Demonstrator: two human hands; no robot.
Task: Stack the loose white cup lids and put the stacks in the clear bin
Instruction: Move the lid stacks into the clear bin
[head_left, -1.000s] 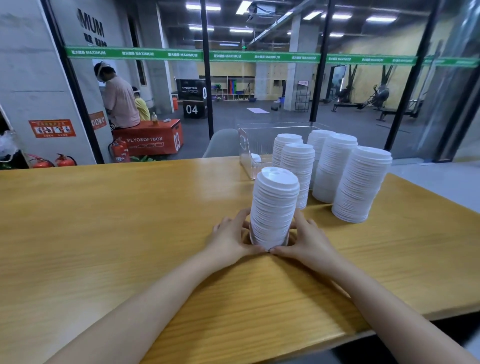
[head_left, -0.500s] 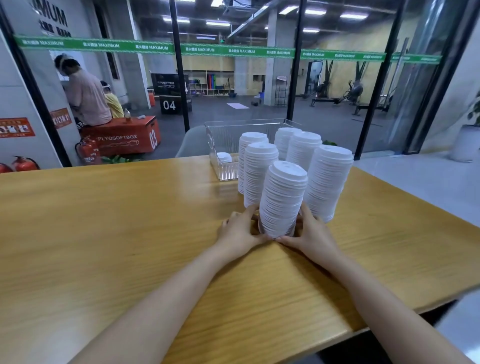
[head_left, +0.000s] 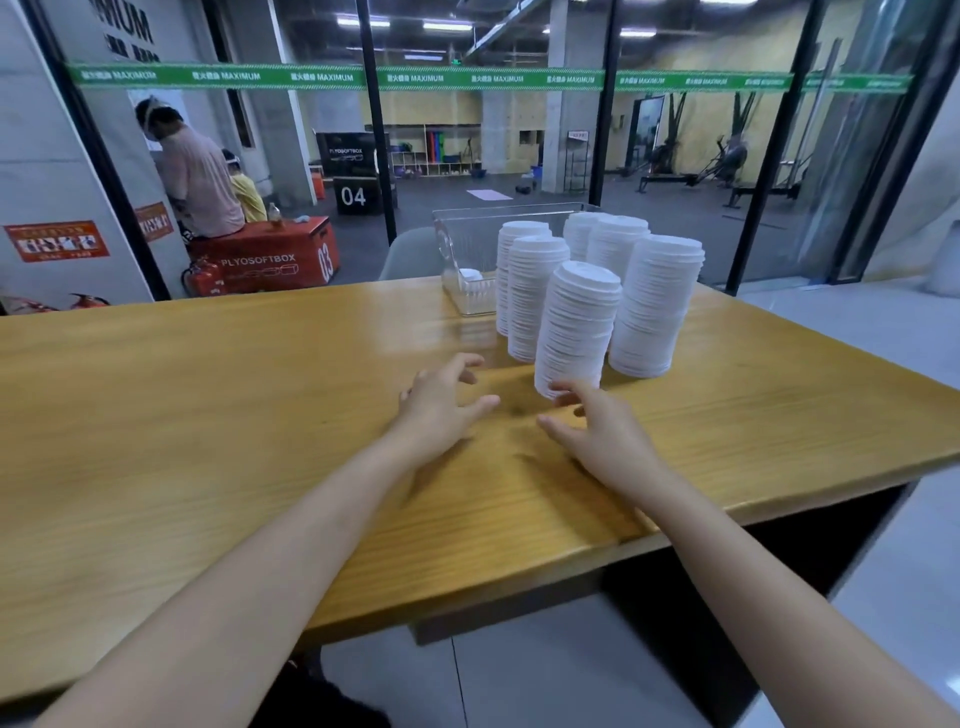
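- Just let go of the nearest stack (head_left: 576, 327): left hand (head_left: 447, 402) spread and clear to its left, right hand (head_left: 597, 434) loosely open, fingertips at its base, contact unclear.
- Parked upright on the table (head_left: 208, 415) beside the other stacks (head_left: 657, 306), not yet in the clear bin (head_left: 454, 228) beyond them.
- Inside the bin, only a few lids (head_left: 470, 274) showing, near-left corner.

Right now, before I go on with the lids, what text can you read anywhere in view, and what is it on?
"MAXIMUM", repeated: green band across the glass.
"PLYOSOFTBOX": red box, front face.
"03": the same box's end face.
"04": black box.
"MUM", cut off: grey wall.
Too blurred to read: red poster, and the small characters on the band.
Lid stacks: no print visible.
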